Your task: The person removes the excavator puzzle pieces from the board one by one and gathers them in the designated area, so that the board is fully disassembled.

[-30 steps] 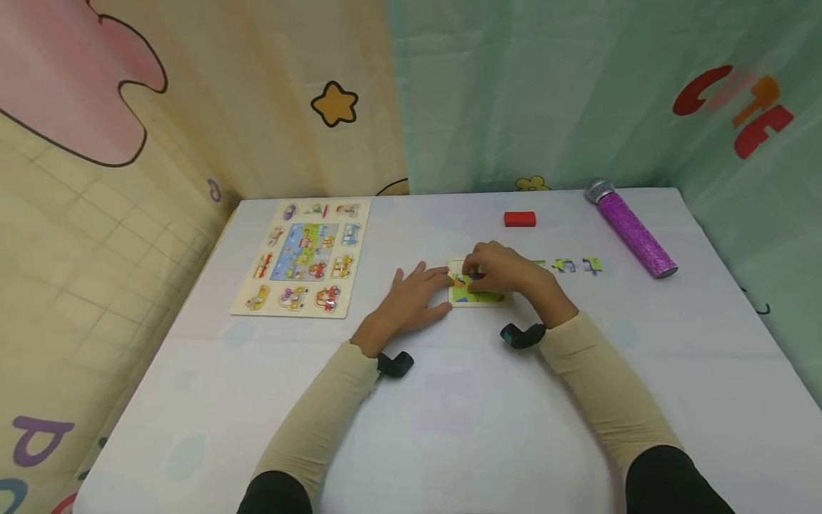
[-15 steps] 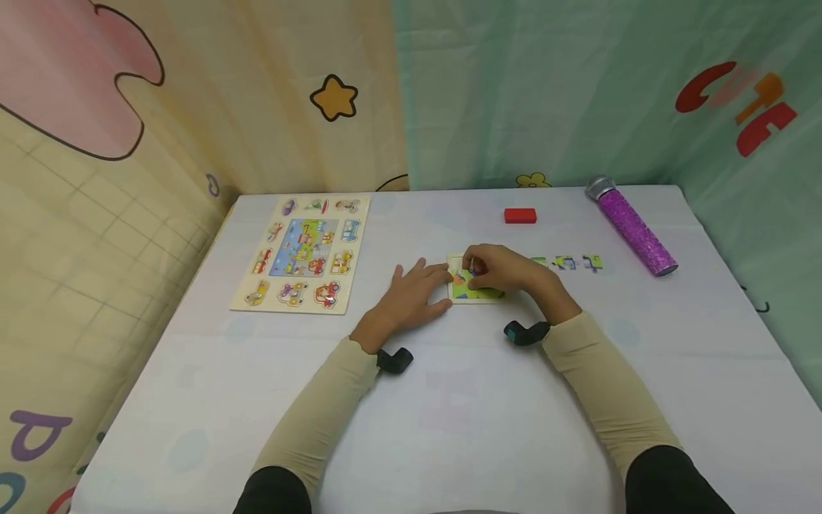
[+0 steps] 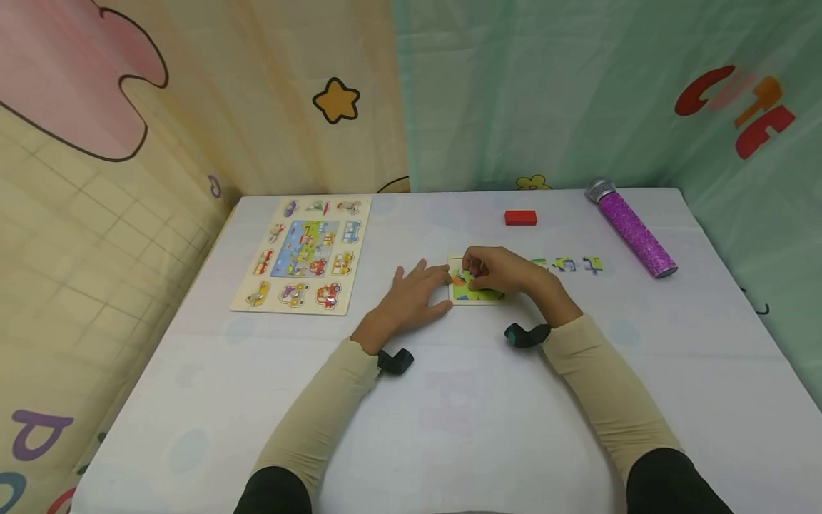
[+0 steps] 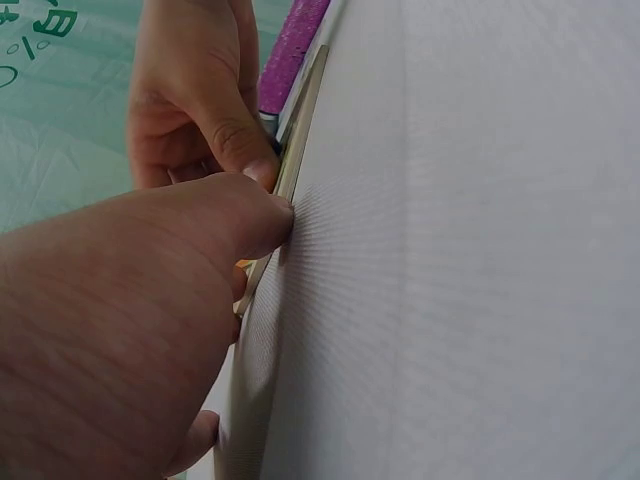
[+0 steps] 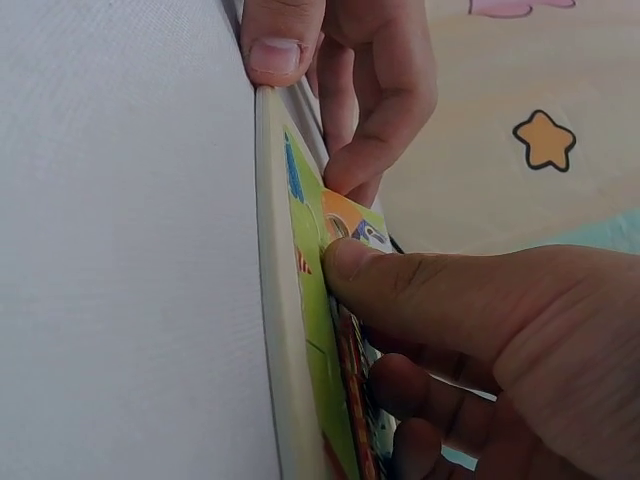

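Note:
A small jigsaw board point(image 3: 477, 295) with a green picture and pale rim lies flat on the white table. My left hand point(image 3: 411, 298) rests at its left side, fingers spread, with the thumb at the near corner and a fingertip on the border. Over the board, my right hand point(image 3: 504, 271) pinches a puzzle piece point(image 5: 368, 226) between thumb and fingers. In the right wrist view this piece shows orange and blue-white print and stands tilted above the green picture. Most of it is hidden behind the fingers. Several loose puzzle pieces point(image 3: 565, 264) lie right of the board.
A larger wooden puzzle board point(image 3: 352, 285) with vehicle pictures lies at the back left of the table point(image 3: 449, 428). Behind the small board sits a red block point(image 3: 520, 218). A glittery purple microphone point(image 3: 636, 232) lies at the back right. Printed curtains point(image 3: 546, 93) stand behind the table.
My right hand has stayed over the board, with its wrist turned slightly and shifted a little to the right. The left hand keeps its place.

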Tool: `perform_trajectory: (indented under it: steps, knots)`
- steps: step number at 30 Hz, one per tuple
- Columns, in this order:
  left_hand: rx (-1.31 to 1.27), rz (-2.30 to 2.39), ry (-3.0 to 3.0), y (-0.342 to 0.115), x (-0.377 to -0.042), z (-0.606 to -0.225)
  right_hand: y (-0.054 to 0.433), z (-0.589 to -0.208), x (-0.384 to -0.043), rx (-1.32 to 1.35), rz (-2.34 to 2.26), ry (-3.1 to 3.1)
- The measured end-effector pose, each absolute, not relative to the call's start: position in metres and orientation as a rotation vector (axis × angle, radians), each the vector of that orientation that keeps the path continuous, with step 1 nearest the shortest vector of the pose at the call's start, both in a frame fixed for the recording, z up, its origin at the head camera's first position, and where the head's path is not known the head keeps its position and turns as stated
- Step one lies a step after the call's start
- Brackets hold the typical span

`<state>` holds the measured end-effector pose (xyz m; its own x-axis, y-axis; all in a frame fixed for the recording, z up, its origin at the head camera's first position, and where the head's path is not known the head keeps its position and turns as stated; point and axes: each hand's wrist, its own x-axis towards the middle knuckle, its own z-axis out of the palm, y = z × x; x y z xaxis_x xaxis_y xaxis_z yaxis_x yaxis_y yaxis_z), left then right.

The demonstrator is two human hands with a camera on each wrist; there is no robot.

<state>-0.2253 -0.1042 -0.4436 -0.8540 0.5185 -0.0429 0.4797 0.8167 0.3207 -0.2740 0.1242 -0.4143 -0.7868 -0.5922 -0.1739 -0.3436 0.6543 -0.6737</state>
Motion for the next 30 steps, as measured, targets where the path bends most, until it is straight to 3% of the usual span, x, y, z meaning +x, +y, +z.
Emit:
perform_trajectory:
  steps: [30]
  knots:
    - [0.8,0.423,2.881,-0.105,-0.226,-0.445,0.134,-0.425,-0.283,-0.807,-1.005,2.506]
